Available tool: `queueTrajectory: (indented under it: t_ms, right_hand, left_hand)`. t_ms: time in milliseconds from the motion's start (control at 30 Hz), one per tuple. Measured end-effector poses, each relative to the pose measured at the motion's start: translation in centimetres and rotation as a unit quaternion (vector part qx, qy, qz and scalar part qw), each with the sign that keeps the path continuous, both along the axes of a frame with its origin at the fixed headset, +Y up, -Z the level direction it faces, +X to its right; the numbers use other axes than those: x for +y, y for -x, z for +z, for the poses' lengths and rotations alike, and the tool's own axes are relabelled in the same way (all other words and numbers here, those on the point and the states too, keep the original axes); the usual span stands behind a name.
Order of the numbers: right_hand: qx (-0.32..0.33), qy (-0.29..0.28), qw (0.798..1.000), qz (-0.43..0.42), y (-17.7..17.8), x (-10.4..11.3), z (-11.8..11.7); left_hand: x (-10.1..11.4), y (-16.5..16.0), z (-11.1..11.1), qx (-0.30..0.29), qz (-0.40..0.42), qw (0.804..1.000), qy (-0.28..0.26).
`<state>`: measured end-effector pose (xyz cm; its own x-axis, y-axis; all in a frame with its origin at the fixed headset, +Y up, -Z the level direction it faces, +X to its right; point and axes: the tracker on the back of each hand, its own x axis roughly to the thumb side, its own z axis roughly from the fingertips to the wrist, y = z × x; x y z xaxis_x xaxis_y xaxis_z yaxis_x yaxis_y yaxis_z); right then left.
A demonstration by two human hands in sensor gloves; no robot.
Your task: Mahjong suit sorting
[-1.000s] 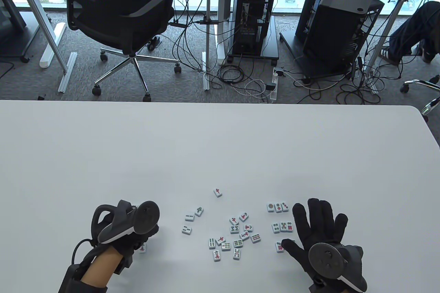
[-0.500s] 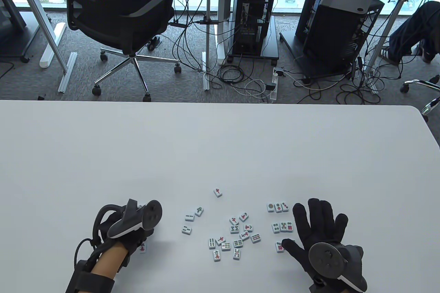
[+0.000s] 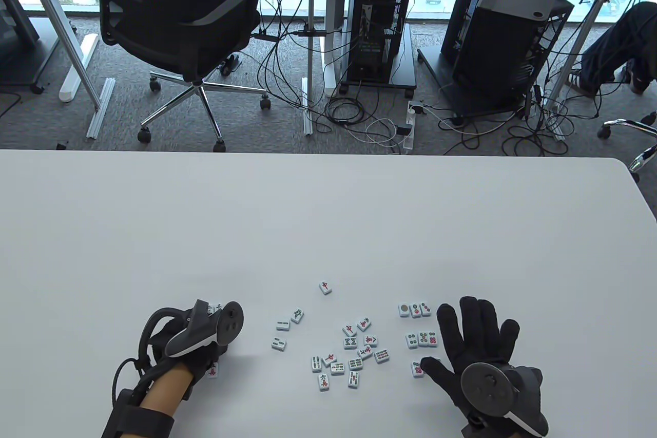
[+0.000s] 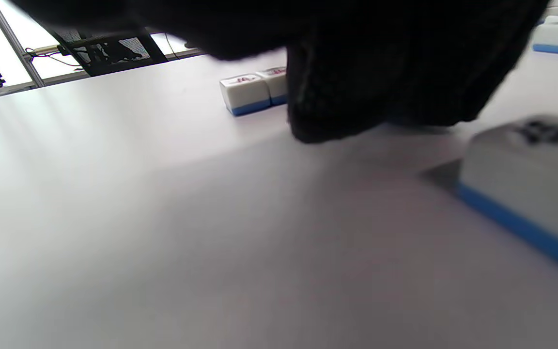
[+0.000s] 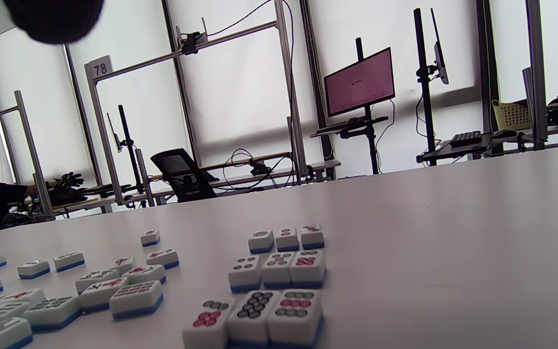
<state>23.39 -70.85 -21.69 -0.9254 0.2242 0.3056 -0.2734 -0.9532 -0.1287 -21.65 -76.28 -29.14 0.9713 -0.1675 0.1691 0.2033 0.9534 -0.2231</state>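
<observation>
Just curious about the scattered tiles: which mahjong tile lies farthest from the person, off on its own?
The lone tile with the red character. It sits apart, beyond the loose middle cluster, farther up the table than any other tile.

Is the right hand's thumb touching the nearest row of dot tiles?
Touching. In the table view the right hand's thumb tip overlaps the nearest dot-tile row, hiding part of it.

On the tabletop point(image 3: 328, 212), loose tiles point(image 3: 349, 350) lie scattered mid-front between the hands. Three rows of dot tiles point(image 3: 422, 339) sit right of them, just left of the right hand point(image 3: 480, 350). One tile point(image 3: 212, 370) lies beside the left hand point(image 3: 197, 350).
</observation>
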Motion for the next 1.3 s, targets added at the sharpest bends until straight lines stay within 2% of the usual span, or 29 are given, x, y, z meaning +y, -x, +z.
queueTrajectory:
  t_ms: [233,433,667,767,867,1033,1100,1233,1300]
  right_hand:
    - [0.001,0.000,1.000,-0.001,0.0,0.0,0.0]
    - [0.001,0.000,1.000,0.001,0.1,0.0,0.0]
    - [0.000,0.001,1.000,0.003,0.1,0.0,0.0]
    - [0.000,0.001,1.000,0.003,0.0,0.0,0.0]
    - [0.000,0.001,1.000,0.001,0.0,0.0,0.0]
    - [0.002,0.002,1.000,0.000,0.1,0.0,0.0]
    - [0.002,0.002,1.000,0.001,0.1,0.0,0.0]
    - [0.002,0.002,1.000,0.000,0.1,0.0,0.0]
    - [0.003,0.002,1.000,0.001,0.1,0.0,0.0]
  left_hand:
    - [1.0,2.2,0.6,0.034,0.003,0.999,-0.014]
    - [0.7,3.8,1.0,0.056,-0.008,0.998,-0.009]
    - [0.0,3.7,1.1,0.055,-0.015,0.998,-0.001]
    - [0.4,3.6,1.2,0.063,-0.008,0.998,0.013]
    - [1.3,3.1,1.4,0.060,-0.001,0.998,0.004]
    - [3.2,0.0,2.0,0.009,0.008,1.000,-0.024]
    - [3.8,-2.5,2.5,-0.042,0.031,0.998,-0.026]
    - [4.9,-8.0,4.3,-0.163,0.065,0.977,-0.120]
    - [4.9,-10.5,4.9,-0.199,0.053,0.970,-0.130]
